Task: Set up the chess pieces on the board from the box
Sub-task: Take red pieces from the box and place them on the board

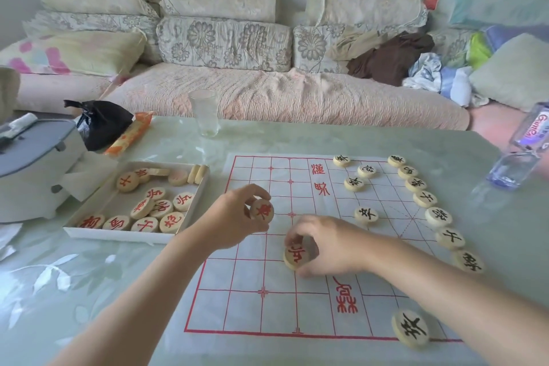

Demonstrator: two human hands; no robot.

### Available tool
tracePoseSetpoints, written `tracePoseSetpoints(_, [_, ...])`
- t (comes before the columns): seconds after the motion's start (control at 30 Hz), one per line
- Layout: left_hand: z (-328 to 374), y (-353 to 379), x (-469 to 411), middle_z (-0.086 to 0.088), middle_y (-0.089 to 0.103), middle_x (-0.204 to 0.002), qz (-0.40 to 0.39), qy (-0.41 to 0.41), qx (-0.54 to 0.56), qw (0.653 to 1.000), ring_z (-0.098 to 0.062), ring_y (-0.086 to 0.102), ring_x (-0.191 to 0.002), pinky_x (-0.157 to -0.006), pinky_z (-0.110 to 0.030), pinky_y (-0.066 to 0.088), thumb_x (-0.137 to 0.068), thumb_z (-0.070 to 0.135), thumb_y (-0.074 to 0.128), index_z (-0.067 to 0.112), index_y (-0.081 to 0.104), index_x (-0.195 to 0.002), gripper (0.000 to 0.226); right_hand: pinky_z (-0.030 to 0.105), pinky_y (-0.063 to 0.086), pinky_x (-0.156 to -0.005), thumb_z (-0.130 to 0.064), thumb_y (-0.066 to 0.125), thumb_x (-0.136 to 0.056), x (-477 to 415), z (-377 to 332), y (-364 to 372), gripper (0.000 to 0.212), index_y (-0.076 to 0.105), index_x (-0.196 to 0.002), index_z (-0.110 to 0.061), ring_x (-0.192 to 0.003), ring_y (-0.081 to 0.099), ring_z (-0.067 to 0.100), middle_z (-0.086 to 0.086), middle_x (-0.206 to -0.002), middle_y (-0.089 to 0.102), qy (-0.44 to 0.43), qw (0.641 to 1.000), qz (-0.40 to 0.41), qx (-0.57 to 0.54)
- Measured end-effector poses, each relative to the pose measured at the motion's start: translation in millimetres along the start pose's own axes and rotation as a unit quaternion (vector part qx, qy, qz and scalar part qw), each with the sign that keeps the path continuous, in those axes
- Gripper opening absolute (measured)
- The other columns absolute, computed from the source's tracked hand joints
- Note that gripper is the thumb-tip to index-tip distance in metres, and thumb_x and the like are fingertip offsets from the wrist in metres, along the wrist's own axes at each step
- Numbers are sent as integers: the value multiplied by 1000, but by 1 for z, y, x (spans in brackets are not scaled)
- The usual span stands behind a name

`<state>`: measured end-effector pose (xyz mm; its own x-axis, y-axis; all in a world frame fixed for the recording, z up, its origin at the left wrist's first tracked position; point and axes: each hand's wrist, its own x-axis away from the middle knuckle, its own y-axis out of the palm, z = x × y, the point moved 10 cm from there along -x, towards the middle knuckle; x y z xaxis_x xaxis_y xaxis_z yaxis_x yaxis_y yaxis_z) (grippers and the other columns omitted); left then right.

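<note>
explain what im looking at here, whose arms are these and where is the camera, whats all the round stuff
There is no machine: a person wears one camera on the head, looking down at their own arms. The left hand holds a red-lettered piece in the air. The right hand pinches another red piece, tilted, at the paper board. Black-lettered pieces already stand along the board's right side. More red pieces wait in the white box to the left. A glass and a water bottle also stand on the table.

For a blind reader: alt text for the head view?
Each hand holds a red-lettered disc over a paper xiangqi board: left hand, right hand. Black-lettered pieces line its right edge; more red ones fill a box.
</note>
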<state>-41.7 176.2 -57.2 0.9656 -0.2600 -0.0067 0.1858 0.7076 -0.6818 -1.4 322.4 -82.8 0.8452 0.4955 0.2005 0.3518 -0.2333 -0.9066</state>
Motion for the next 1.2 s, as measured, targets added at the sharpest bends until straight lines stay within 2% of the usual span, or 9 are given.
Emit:
tracePoseSetpoints(0.1, [1, 1, 2, 7, 66, -93, -5, 0, 24, 1000, -19, 65, -79, -72, -41, 58, -70, 15, 83, 38, 60, -100, 44, 24, 46, -87, -55, 74, -74, -2, 5, -7, 57, 52, -125, -44, -106, 53, 2, -23, -119, 50, 23, 1000, 0, -19])
tracePoseSetpoints(0.33, [16, 20, 3, 6, 69, -89, -40, 13, 97, 994, -12, 64, -73, -79, -38, 55, -75, 16, 80, 38, 63, -108, 43, 16, 42, -60, -35, 57, -99, -7, 19, -19, 30, 50, -128, -30, -73, 64, 7, -7, -110, 64, 89, 941, 105, -310])
tracePoseSetpoints(0.53, [21, 31, 6, -3, 66, -88, -81, 14, 147, 986, -10, 60, -76, -74, -31, 51, -84, 27, 72, 40, 62, -114, 34, 30, 49, -59, -16, 62, -97, -13, 17, -12, 32, 52, -128, -18, -65, 66, 17, 3, -93, 68, 80, 882, 131, -446])
tracePoseSetpoints(0.63, [9, 23, 7, -2, 72, -88, -56, -42, 173, 982, -11, 64, -77, -70, -25, 49, -84, 25, 72, 26, 58, -112, 32, 30, 51, -60, -17, 67, -94, -12, 14, -14, 34, 52, -123, -23, -65, 65, 16, 3, -92, 68, 76, 884, 141, -439])
tracePoseSetpoints(0.73, [1, 16, 9, -1, 75, -85, -37, -66, 156, 985, -11, 65, -73, -67, -25, 51, -86, 24, 70, 16, 64, -102, 19, 26, 53, -67, -17, 78, -84, -10, 1, -18, 44, 56, -120, -29, -70, 64, 10, -7, -100, 67, 48, 915, 151, -371])
tracePoseSetpoints(0.83, [-3, 10, 16, -2, 75, -79, -35, -68, 142, 987, -11, 62, -67, -66, -25, 51, -85, 27, 70, 17, 67, -94, 14, 23, 54, -76, -13, 81, -79, -8, -17, -18, 48, 61, -120, -29, -78, 66, 7, -11, -107, 67, 18, 937, 157, -313])
tracePoseSetpoints(0.9, [-6, 4, 24, -1, 74, -76, -31, -68, 117, 990, -11, 62, -64, -64, -26, 52, -85, 30, 70, 20, 68, -92, 13, 16, 49, -69, -18, 84, -77, -7, -27, -20, 44, 65, -114, -32, -74, 63, 2, -13, -106, 64, 16, 945, 174, -276])
tracePoseSetpoints(1.03, [-16, -18, 37, 4, 71, -77, -11, -59, 6, 998, -13, 65, -74, -68, -33, 54, -87, 34, 63, 27, 68, -89, 9, 9, 38, -69, -28, 86, -74, -10, -51, -13, 45, 67, -114, -31, -72, 55, -3, -15, -109, 53, 13, 958, 178, -223])
tracePoseSetpoints(1.2, [-23, -80, 64, 10, 59, -98, 141, 47, -217, 965, -14, 52, -101, -84, -27, 42, -92, 25, 55, 29, 67, -99, 15, 6, 34, -73, -43, 79, -77, -13, -109, 20, 46, 61, -119, -35, -77, 48, -12, -18, -113, 55, -22, 981, 120, -150])
